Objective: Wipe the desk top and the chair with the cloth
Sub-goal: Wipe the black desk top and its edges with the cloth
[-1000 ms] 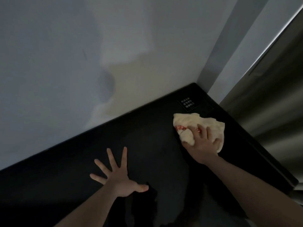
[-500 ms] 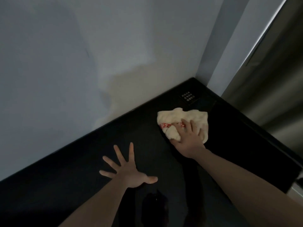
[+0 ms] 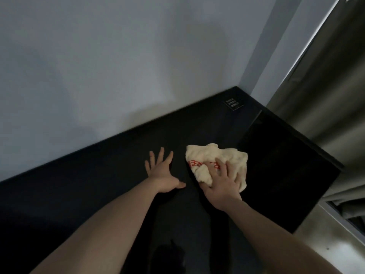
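The crumpled cream-yellow terry cloth (image 3: 217, 161) carries red printed lettering. The flat matte desk (image 3: 118, 175) is black, with a small black label (image 3: 232, 104) bearing pale text. The smooth painted wall (image 3: 118, 66) is pale grey-white; the folded curtain (image 3: 325, 95) is olive-grey.

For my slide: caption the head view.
Right hand presses cloth on dark desk; left hand lies flat.

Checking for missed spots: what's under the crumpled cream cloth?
The crumpled cream cloth lies on the black desk top, pressed by the right hand. The surface beneath is covered.
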Demonstrator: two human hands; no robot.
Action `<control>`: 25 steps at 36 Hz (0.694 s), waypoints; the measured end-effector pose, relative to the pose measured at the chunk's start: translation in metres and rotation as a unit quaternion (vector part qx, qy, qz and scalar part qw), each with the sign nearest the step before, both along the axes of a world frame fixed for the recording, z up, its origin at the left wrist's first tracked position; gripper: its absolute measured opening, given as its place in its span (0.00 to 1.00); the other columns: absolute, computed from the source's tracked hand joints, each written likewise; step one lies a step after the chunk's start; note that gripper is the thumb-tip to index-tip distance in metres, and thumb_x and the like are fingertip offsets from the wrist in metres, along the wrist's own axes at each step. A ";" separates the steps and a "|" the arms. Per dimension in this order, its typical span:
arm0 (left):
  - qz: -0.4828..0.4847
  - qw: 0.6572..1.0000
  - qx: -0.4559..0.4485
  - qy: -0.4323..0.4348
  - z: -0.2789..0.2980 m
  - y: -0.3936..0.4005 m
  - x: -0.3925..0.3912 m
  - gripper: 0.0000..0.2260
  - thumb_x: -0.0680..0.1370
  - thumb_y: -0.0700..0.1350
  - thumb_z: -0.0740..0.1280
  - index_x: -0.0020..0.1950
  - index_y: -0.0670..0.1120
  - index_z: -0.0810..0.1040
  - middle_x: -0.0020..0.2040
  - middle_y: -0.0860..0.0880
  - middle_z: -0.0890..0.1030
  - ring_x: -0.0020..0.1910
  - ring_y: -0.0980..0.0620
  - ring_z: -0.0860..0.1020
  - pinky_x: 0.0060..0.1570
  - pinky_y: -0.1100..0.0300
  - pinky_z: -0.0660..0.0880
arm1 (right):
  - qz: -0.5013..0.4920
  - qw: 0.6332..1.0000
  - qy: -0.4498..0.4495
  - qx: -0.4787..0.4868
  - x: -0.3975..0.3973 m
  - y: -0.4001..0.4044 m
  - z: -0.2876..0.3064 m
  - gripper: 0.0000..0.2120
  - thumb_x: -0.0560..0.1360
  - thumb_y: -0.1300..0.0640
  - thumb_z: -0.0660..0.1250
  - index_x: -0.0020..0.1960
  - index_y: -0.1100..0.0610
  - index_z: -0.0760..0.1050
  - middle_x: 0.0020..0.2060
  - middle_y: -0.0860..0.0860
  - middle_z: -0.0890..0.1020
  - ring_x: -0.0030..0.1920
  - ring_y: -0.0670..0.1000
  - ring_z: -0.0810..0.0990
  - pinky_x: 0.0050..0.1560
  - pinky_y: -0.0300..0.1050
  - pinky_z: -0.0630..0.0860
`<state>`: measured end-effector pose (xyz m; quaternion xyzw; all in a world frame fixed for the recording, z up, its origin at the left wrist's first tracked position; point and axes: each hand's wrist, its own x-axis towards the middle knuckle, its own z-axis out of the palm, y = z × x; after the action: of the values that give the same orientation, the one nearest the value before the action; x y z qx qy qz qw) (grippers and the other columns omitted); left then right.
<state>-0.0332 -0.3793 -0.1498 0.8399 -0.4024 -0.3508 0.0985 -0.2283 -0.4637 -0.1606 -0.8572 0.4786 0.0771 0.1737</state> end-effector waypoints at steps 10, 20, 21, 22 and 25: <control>-0.119 0.992 -0.024 -0.014 0.002 0.222 0.021 0.54 0.73 0.59 0.75 0.83 0.55 0.38 0.80 0.58 0.31 0.79 0.55 0.31 0.75 0.59 0.34 | 0.011 0.999 -0.010 0.035 -0.008 0.136 0.004 0.36 0.78 0.32 0.52 0.80 0.36 0.37 0.81 0.50 0.36 0.79 0.58 0.30 0.76 0.68 0.35; -0.046 0.999 0.008 -0.009 -0.004 0.323 0.041 0.52 0.74 0.55 0.74 0.81 0.62 0.36 0.77 0.59 0.26 0.76 0.53 0.25 0.75 0.52 0.28 | 0.083 0.994 0.005 0.064 -0.008 0.272 0.011 0.38 0.77 0.31 0.52 0.79 0.36 0.36 0.79 0.49 0.31 0.77 0.58 0.24 0.76 0.68 0.32; -0.043 0.999 0.017 -0.001 -0.002 0.320 0.042 0.52 0.74 0.53 0.74 0.81 0.62 0.36 0.77 0.59 0.26 0.76 0.53 0.25 0.75 0.51 0.28 | 0.091 0.994 0.007 0.067 -0.006 0.281 0.012 0.38 0.77 0.31 0.52 0.79 0.36 0.35 0.79 0.49 0.30 0.76 0.58 0.24 0.75 0.68 0.32; -0.040 0.999 0.024 0.008 0.000 0.319 0.042 0.51 0.75 0.52 0.74 0.81 0.62 0.37 0.77 0.59 0.27 0.76 0.54 0.26 0.75 0.51 0.28 | 0.100 0.993 0.009 0.069 -0.004 0.289 0.012 0.38 0.78 0.31 0.52 0.79 0.36 0.35 0.79 0.49 0.30 0.76 0.57 0.23 0.75 0.68 0.31; -0.035 0.999 0.027 0.026 0.002 0.318 0.044 0.50 0.76 0.47 0.74 0.82 0.61 0.39 0.79 0.58 0.28 0.77 0.53 0.27 0.75 0.50 0.29 | 0.122 0.989 0.008 0.078 -0.002 0.312 0.015 0.38 0.77 0.31 0.53 0.79 0.36 0.34 0.79 0.49 0.29 0.74 0.56 0.21 0.74 0.66 0.28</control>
<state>0.0108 -0.0617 -0.1481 0.8180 -0.4195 -0.3867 0.0736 -0.2298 -0.1514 -0.1459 -0.8925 0.3639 0.1420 0.2257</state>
